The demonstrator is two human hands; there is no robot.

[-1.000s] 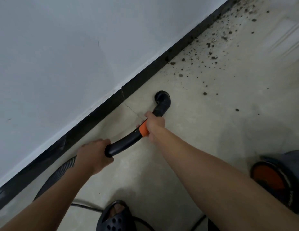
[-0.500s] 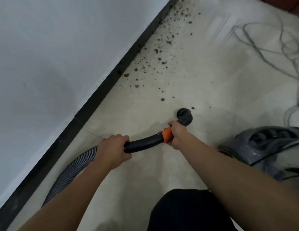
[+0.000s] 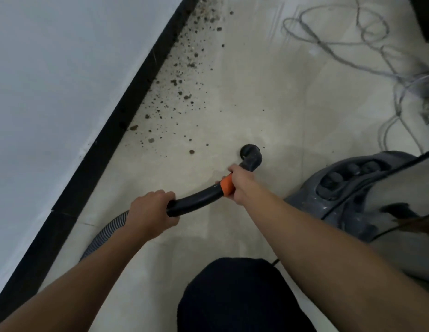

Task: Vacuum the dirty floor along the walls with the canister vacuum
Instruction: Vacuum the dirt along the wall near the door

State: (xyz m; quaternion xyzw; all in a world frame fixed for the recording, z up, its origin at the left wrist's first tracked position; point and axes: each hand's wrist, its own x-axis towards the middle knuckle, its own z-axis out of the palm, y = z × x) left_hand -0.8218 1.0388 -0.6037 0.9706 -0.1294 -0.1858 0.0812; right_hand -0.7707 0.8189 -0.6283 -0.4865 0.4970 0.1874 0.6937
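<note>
The person's left hand (image 3: 150,213) grips the black curved handle (image 3: 195,202) where the ribbed hose (image 3: 105,232) joins it. The right hand (image 3: 241,185) grips the handle further along, beside its orange band (image 3: 227,186). The nozzle (image 3: 251,156) points down at the pale floor (image 3: 268,92), apart from the black skirting board (image 3: 127,113) under the white wall (image 3: 65,68). Dirt crumbs (image 3: 182,75) lie scattered along that edge. The grey vacuum body (image 3: 366,195) stands close on the right, with loose cables (image 3: 352,37) beyond it.

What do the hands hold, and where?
The black vacuum tube: left hand at its rear end, right hand at the orange collar.
</note>
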